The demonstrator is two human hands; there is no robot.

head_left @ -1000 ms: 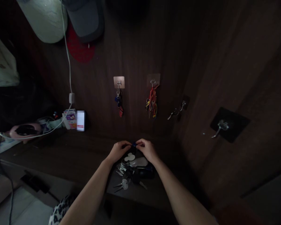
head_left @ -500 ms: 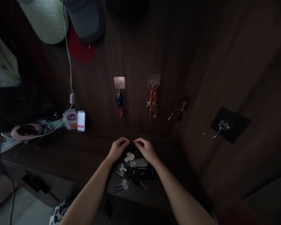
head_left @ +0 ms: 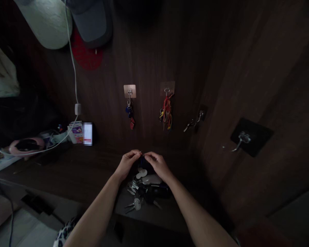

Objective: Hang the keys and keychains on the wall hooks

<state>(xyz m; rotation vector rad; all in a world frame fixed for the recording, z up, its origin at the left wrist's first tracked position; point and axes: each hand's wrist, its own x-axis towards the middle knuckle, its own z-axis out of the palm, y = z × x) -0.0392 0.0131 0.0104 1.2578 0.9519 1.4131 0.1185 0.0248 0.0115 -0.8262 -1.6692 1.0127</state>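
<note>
My left hand [head_left: 126, 164] and my right hand [head_left: 158, 163] meet at the fingertips over the shelf, each closed in a pinch. Between them is a small metal piece [head_left: 141, 153], too dark to name surely, with something dark blue hanging below it. Just under my hands lies a pile of keys. In it are a white round-lobed tag [head_left: 141, 173], a smooth grey fob [head_left: 151, 179], silver keys [head_left: 137, 204] and a black-headed key [head_left: 150, 198]. A black rounded item [head_left: 161, 191] lies at the right of the pile, partly lost in shadow.
Keyrings hang from wall hooks: a blue and red one [head_left: 130, 115], a red-corded bunch [head_left: 167, 113] and silver keys [head_left: 190, 126]. A bare hook [head_left: 243, 138] is at right. On the left are a lit screen [head_left: 87, 133], boxes [head_left: 76, 132], a white cable [head_left: 75, 75] and caps [head_left: 92, 27].
My fingertips have risen slightly, still pinched together, and more dark blue shows beneath them. The whole view has shifted a little. The key pile lies as before.
</note>
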